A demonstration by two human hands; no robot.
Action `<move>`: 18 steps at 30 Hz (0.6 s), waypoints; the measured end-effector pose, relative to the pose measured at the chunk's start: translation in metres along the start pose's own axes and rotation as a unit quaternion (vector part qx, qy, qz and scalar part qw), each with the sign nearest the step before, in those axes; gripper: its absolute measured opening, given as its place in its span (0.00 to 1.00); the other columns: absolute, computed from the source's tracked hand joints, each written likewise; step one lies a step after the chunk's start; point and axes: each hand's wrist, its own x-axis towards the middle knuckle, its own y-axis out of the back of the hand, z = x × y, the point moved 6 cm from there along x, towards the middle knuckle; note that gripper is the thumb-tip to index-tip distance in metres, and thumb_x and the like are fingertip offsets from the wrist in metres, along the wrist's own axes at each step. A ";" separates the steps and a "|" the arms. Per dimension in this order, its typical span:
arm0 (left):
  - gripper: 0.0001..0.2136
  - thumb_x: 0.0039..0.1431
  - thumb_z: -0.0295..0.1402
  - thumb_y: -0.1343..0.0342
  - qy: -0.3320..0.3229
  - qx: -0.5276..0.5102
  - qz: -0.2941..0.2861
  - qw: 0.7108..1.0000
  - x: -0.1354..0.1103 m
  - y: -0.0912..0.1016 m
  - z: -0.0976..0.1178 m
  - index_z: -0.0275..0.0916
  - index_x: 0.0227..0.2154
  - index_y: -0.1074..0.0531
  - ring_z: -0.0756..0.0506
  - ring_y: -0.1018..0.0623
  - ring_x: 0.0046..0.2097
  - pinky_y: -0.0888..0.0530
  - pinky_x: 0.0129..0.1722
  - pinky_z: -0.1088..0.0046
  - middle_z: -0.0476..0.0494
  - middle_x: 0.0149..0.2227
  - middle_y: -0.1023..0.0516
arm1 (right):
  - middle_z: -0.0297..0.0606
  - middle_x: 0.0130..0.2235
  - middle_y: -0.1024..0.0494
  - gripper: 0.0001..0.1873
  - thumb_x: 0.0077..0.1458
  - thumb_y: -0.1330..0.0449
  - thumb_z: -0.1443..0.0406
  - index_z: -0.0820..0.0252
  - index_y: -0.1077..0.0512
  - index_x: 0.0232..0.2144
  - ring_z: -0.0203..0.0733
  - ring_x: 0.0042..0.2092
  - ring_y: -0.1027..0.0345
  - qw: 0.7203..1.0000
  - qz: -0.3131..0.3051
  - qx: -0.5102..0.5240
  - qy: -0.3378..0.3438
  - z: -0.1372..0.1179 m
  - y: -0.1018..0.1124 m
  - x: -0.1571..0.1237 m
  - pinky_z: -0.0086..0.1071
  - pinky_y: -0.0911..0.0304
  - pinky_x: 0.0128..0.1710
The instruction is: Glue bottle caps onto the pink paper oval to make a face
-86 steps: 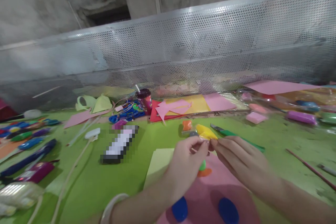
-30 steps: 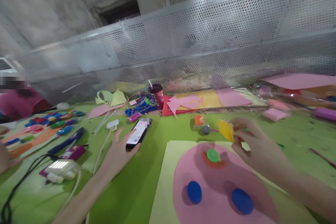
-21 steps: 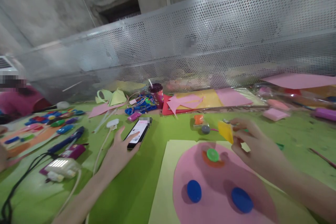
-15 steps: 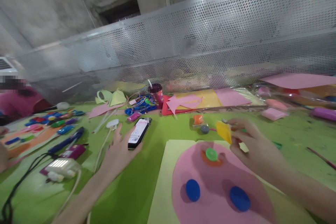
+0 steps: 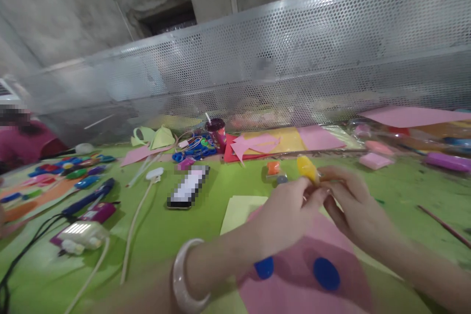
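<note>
My left hand [image 5: 285, 216] and my right hand [image 5: 349, 203] meet above a pink paper oval [image 5: 294, 282], both pinching a small yellow piece [image 5: 307, 169] at their fingertips. The oval lies on a pale yellow sheet [image 5: 237, 206] and carries two blue discs [image 5: 326, 272]. A pale bracelet [image 5: 184, 279] sits on my left wrist. My left forearm hides the middle of the oval.
A phone [image 5: 187, 191] lies on the green table [image 5: 165, 235] left of the sheet. Pens, cables and a small lamp [image 5: 83, 235] crowd the left. A cup [image 5: 217, 135], scissors and coloured papers line the perforated metal screen [image 5: 294, 68]. A person in pink [image 5: 25, 140] sits far left.
My left hand has left the phone and come right to join my right hand on the yellow piece. The green disc on the oval is now hidden behind my hands.
</note>
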 end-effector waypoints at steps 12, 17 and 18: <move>0.12 0.65 0.34 0.64 -0.039 0.026 -0.006 0.999 0.013 -0.009 -0.023 0.40 0.29 0.39 0.51 0.31 0.26 0.33 0.27 0.75 0.50 0.26 0.34 | 0.46 0.45 0.33 0.07 0.58 0.51 0.70 0.59 0.35 0.31 0.43 0.39 0.30 0.996 -0.033 0.062 -0.058 0.011 -0.015 -0.002 0.38 0.30 0.36; 0.10 0.64 0.31 0.62 -0.097 0.148 0.019 0.984 0.007 -0.008 -0.019 0.39 0.31 0.38 0.49 0.31 0.29 0.36 0.29 0.72 0.48 0.29 0.30 | 0.49 0.45 0.32 0.08 0.57 0.52 0.69 0.59 0.34 0.28 0.44 0.39 0.30 0.995 -0.079 0.035 -0.054 0.006 -0.014 0.003 0.37 0.30 0.33; 0.09 0.64 0.31 0.62 -0.099 0.156 0.014 0.983 0.006 -0.009 -0.020 0.39 0.32 0.37 0.49 0.31 0.29 0.36 0.29 0.72 0.47 0.29 0.30 | 0.49 0.45 0.32 0.08 0.56 0.52 0.69 0.59 0.34 0.28 0.45 0.40 0.30 0.994 -0.093 0.022 -0.048 0.004 -0.014 0.003 0.37 0.30 0.33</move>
